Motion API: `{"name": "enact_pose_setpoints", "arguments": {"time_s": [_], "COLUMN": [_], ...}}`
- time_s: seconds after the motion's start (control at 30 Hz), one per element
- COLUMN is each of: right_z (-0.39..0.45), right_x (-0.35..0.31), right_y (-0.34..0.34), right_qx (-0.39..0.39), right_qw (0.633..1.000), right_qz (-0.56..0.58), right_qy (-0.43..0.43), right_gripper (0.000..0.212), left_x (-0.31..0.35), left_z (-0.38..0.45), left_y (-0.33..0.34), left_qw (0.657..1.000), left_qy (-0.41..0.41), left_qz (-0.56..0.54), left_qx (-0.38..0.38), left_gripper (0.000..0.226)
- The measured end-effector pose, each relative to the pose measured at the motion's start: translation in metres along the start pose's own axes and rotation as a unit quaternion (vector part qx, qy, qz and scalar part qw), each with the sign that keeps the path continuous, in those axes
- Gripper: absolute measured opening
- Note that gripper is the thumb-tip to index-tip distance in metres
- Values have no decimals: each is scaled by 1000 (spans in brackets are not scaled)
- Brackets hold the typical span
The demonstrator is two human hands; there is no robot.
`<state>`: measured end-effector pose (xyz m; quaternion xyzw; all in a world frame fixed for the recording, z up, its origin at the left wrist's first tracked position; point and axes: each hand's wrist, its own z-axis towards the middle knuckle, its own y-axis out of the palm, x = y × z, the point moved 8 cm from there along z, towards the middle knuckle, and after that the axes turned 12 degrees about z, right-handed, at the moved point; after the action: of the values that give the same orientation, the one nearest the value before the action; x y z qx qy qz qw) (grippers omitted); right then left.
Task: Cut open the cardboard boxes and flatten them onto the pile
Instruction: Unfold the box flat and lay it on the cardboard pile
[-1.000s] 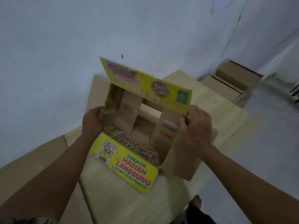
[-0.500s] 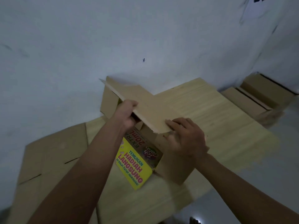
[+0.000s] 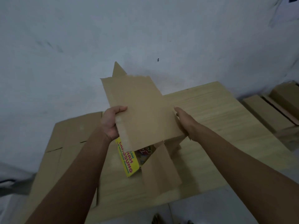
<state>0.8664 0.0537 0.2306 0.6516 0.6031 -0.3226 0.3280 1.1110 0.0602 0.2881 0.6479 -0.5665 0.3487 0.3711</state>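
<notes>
A person is collapsing a cardboard box (image 3: pixel 142 113) over a pale wooden bench (image 3: pixel 218 120), both arms reaching forward from the camera. The left hand (image 3: pixel 110 122) is gripping the box's near-left edge, thumb lying over the plain brown panel and fingers hidden beneath it. The right hand (image 3: pixel 184 122) is lying along the opposite edge with its fingers nearly straight, bracing more than clutching; whether any finger is curling under the board cannot be told. Holding the two sides this way appears to be letting the person squeeze the opened box flat between the hands.

Below the hands, toward the person, a yellow printed flap (image 3: pixel 127 160) is hanging out from under the brown panel, and a loose brown flap (image 3: pixel 160 168) is trailing down onto the bench, suggesting the box is already cut open and only half folded. A strip of clear tape (image 3: pixel 123 136) is running along the panel just beside the left hand.

Left of the left hand, the pile of flattened cardboard (image 3: pixel 69 136) is lying against the white wall (image 3: pixel 80 46), probably the box's destination. Far beyond the right hand, more boxes (image 3: pixel 271 110) are waiting in the corner.
</notes>
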Motion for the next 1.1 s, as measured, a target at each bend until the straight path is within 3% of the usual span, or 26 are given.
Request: {"name": "enact_pose_setpoints", "arguments": {"time_s": [0.13, 0.17, 0.27, 0.3, 0.4, 0.53, 0.6, 0.67, 0.77, 0.87, 0.97, 1.03, 1.1], "right_z": [8, 6, 20, 29, 26, 23, 29, 28, 11, 5, 1, 2, 7], "right_x": [32, 39, 58, 60, 34, -7, -9, 1, 18, 41, 47, 46, 42], "right_y": [-6, -6, -15, -22, -41, -46, -41, -31, -15, -2, 9, 13, 12], "right_qx": [-33, -42, -7, 25, 122, 188, 121, -18, -181, -237, -278, -287, -259], "right_qw": [998, 996, 996, 996, 990, 970, 984, 991, 956, 927, 900, 905, 935], "right_qz": [19, 20, 62, 76, 44, -39, 23, 117, 229, 281, 320, 298, 230], "right_qy": [56, 71, 67, 47, -48, -148, -133, -57, 29, 77, 102, 97, 73], "right_gripper": [53, 59, 120, 122, 81, 61, 45, 29, 26, 43, 42, 37, 39], "left_x": [-18, -21, -29, -32, -32, -21, -18, -18, -23, -32, -36, -34, -28], "left_z": [-9, -11, -16, -17, -20, -18, -18, -18, -18, -16, -18, -20, -21], "left_y": [-23, -26, -40, -45, -54, -56, -61, -70, -80, -83, -89, -95, -103], "left_qw": [1000, 999, 998, 997, 993, 991, 992, 991, 985, 982, 979, 974, 964], "left_qy": [-17, -21, -39, -48, -68, -61, -58, -65, -74, -82, -89, -77, -38], "left_qz": [-7, -5, 26, 39, 85, 100, 89, 83, 105, 115, 115, 121, 145], "left_qx": [25, 29, 44, 48, 50, 64, 74, 87, 114, 128, 143, 173, 221], "left_gripper": [22, 21, 21, 21, 22, 21, 24, 24, 22, 23, 24, 23, 24]}}
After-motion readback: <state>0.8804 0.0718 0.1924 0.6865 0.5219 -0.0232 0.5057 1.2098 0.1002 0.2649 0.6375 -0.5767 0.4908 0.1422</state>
